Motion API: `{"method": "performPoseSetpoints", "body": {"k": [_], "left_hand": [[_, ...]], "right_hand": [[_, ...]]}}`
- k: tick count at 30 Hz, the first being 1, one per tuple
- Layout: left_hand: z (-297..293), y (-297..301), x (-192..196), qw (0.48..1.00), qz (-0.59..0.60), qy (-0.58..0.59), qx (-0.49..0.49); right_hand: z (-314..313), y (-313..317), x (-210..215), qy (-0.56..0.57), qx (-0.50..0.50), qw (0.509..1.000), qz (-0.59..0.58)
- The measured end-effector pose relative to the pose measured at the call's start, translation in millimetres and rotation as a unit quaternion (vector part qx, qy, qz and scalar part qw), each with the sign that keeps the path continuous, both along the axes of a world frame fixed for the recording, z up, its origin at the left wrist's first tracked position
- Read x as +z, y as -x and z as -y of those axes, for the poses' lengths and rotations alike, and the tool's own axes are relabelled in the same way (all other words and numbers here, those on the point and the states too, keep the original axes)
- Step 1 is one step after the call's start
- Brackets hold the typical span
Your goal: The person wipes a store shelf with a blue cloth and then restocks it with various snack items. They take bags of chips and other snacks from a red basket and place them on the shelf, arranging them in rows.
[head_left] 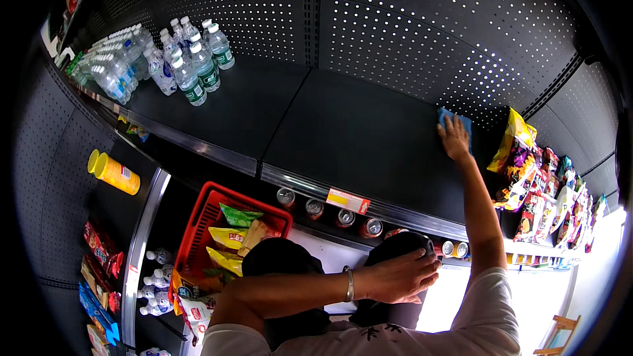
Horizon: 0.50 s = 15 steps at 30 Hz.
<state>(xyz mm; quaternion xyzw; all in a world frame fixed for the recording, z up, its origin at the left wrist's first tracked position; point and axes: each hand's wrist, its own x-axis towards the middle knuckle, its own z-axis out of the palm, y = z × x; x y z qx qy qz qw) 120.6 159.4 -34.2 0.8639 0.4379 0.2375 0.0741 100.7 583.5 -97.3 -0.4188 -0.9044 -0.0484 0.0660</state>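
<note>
My right hand [453, 138] reaches far out to the right over the black shelf [356, 132]. It presses a blue cloth [465, 122] on the shelf near the perforated back panel, with the fingers laid over the cloth. Bent across my lap, my left arm wears a silver bracelet [349, 285]. The left hand [399, 277] rests by my dark-clothed knee, fingers extended and close together, and no object shows in it.
Clear water bottles [198, 66] stand at the shelf's left, bagged snacks [521, 158] at its right. A red basket [210, 201] of snack packs sits low beside my knees. Drink cans [314, 208] line up under the shelf's metal edge. Yellow canisters [117, 173] lie at left.
</note>
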Motion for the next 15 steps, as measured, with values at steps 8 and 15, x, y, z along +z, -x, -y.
{"method": "performPoseSetpoints", "body": {"k": [8, 15], "left_hand": [[-1, 4, -3, 1.0, 0.001, -0.002, 0.011], [-3, 13, -13, 0.976, 0.218, 0.013, -0.016]], "right_hand": [[118, 161, 25, 0.079, 0.139, 0.987, -0.013], [228, 268, 39, 0.107, 0.266, 0.958, 0.009]]}}
